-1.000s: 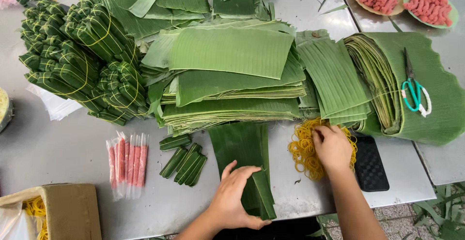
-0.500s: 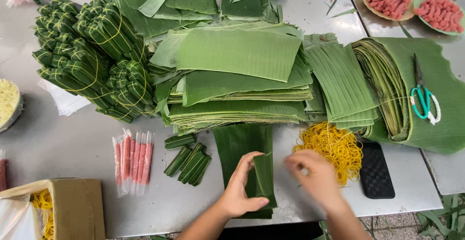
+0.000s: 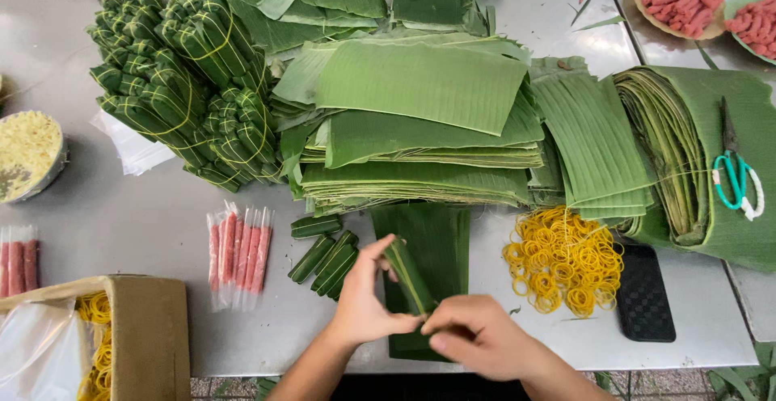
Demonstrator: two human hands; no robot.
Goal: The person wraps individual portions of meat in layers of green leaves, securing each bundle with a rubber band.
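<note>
Surface: grey metal tabletop (image 3: 137,223), seen from above, crowded with leaves and wrapped rolls.
Left hand: left hand (image 3: 364,300), lower centre of the frame; fingers (image 3: 386,249) curled round the lower part of a small leaf-wrapped roll.
Right hand: right hand (image 3: 477,338), just right of and below the left; thumb and forefinger pressed together at the roll's lower end; what they pinch there is too small to tell.
Held item: leaf-wrapped roll (image 3: 410,276), dark green, tilted, upper end toward the upper left, held above a dark leaf strip (image 3: 432,239) that lies flat on the tabletop.
Near left: four finished green rolls (image 3: 323,251) lying loose just left of the hands.
Further left: clear packets of pink sausages (image 3: 238,251); cardboard box (image 3: 137,332) at the lower left corner with yellow bands inside.
Near right: heap of yellow rubber bands (image 3: 566,259); black phone (image 3: 643,292) touching its right edge.
Middle: tall stack of cut banana leaves (image 3: 420,126) across the frame's centre.
Right edge: teal-handled scissors (image 3: 734,175) resting on a folded leaf pile.
Upper left: bundles of wrapped rolls (image 3: 182,82) tied with yellow bands.
Left edge: bowl of pale yellow filling (image 3: 28,154).
Upper right: dishes of pink sausages (image 3: 679,1).
</note>
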